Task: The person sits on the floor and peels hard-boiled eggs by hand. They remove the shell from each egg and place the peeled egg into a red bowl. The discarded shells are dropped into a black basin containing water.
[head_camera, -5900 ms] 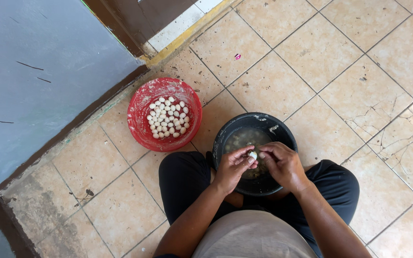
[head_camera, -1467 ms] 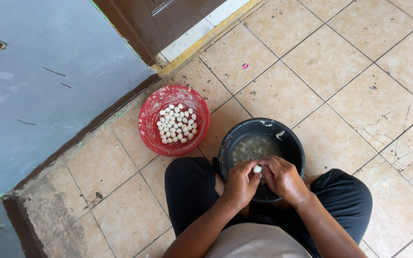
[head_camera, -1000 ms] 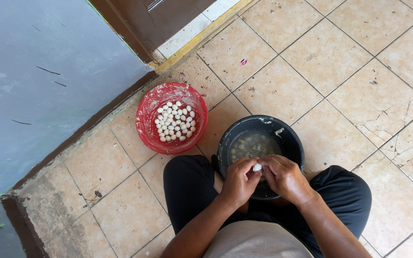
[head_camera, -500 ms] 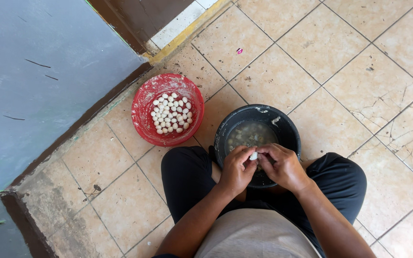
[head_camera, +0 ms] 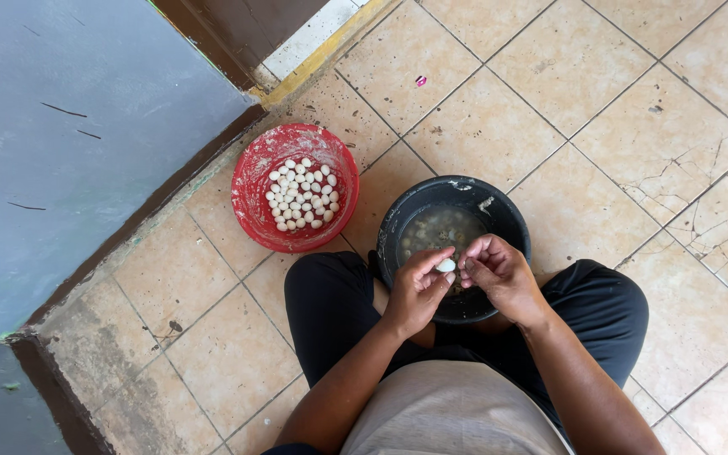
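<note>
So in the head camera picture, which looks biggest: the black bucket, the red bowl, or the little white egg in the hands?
1. black bucket, though the red bowl looks nearly alike, so that order is unsure
2. red bowl
3. white egg, clearly smallest

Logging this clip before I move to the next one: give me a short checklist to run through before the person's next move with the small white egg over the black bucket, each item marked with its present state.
1. Small white egg pinched in left hand fingertips: ok.
2. Right hand at the egg, fingertips meeting it: ok.
3. Both hands over the black bucket: ok.
4. Red bowl of white eggs beside the bucket, upright: ok.
5. Shell fully off the held egg: cannot tell.
6. What lies in the bucket's murky water: cannot tell.
</note>
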